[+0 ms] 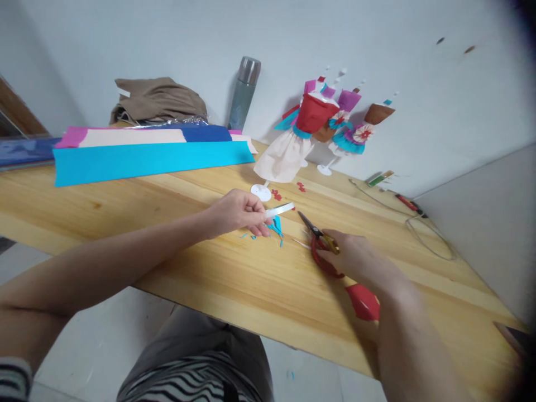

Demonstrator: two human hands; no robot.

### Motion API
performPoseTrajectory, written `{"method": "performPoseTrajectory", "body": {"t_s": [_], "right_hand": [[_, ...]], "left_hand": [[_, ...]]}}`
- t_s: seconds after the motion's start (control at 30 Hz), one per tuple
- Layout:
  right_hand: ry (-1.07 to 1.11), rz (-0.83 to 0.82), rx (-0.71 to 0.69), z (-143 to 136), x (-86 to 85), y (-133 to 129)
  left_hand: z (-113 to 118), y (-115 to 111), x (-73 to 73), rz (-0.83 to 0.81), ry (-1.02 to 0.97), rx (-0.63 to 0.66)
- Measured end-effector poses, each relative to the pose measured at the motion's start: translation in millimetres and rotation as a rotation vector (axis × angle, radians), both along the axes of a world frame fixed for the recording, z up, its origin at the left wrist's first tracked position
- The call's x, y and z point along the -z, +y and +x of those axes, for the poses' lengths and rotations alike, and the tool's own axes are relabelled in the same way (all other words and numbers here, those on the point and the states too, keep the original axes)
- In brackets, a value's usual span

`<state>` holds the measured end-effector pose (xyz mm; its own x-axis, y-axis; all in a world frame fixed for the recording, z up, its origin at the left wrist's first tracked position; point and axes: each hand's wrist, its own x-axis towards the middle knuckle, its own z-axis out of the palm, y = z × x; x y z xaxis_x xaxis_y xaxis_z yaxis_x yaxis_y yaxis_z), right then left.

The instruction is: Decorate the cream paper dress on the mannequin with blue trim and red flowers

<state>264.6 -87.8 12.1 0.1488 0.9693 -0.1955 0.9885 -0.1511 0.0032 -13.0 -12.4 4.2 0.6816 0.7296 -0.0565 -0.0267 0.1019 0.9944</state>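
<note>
A top in wavy black and white stripes (188, 379) lies nearest, at six o'clock, below the edge of a pale, wood-grained tabletop (234, 285), the largest thing here. Toward ten o'clock stretches a long, bright blue sheet of folded paper or cloth (153, 163). At one o'clock stands a miniature dress with a red bodice and gathered cream skirt (287, 153) on a round white base. A grey-green metal flask (245, 95) leans toward the wall between eleven and twelve.

At four o'clock, the right hand (349, 251) has its thumb and fingers closed around the neck of dark-bladed scissors with red loop handles (316, 230); whether they are clear of the wood, I cannot tell. Beyond the wrist, near five o'clock, lies a flat, angular red piece (363, 302).

Between eight and nine, the left hand (245, 213) pinches a narrow, glossy pale strip (280, 210) between thumb and fingertips, leaving no gap; its material is unclear. Smallest are bright blue scraps (275, 226) at six and small red cutouts (276, 195) at twelve.

The blade tip points toward the strip and the left fingers, so a careless reach could nick them. A bump from the left knuckles, just beside the base, could topple the dress. A dragging sleeve or brisk movement could scatter the cutouts.
</note>
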Motion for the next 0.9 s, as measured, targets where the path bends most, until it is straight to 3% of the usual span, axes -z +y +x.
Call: {"method": "performPoseTrajectory", "body": {"t_s": [0.1, 0.2, 0.27, 0.33, 0.43, 0.53, 0.63, 0.77, 0.83, 0.9], "right_hand": [[0.065, 0.189, 0.103, -10, -4.4, 1], [0.544, 0.401, -0.067, -20, -5.3, 4], [0.887, 0.368, -0.232, -26, -3.8, 6], [1.068, 0.257, -0.329, -32, -2.8, 7], [1.07, 0.159, -0.378, -38, -5.8, 5], [1.009, 0.205, -0.381, -33, -13.4, 0], [0.975, 0.325, -0.29, -13, -17.2, 1], [0.848, 0.509, 0.078, 25, -2.4, 18], [0.801, 0.473, 0.3, 41, 11.1, 27], [0.847, 0.416, 0.392, 52, 23.5, 33]], "left_hand": [[0, -1, 2.0, 0.055, 0.054, 0.012], [-1, -4, 5.4, 0.114, 0.076, 0.085], [-1, -7, 8.9, 0.153, 0.082, 0.148], [-1, -9, 12.4, 0.185, 0.089, 0.18], [-1, -12, 13.2, 0.188, 0.075, 0.196], [0, -12, 6.3, 0.118, 0.019, 0.176], [0, -9, -2.8, 0.039, -0.01, 0.015], [-1, 0, -7.8, -0.02, 0.027, -0.257], [-2, 4, -7.6, -0.036, 0.036, -0.33], [-2, 6, -6.9, -0.042, 0.032, -0.364]]}}
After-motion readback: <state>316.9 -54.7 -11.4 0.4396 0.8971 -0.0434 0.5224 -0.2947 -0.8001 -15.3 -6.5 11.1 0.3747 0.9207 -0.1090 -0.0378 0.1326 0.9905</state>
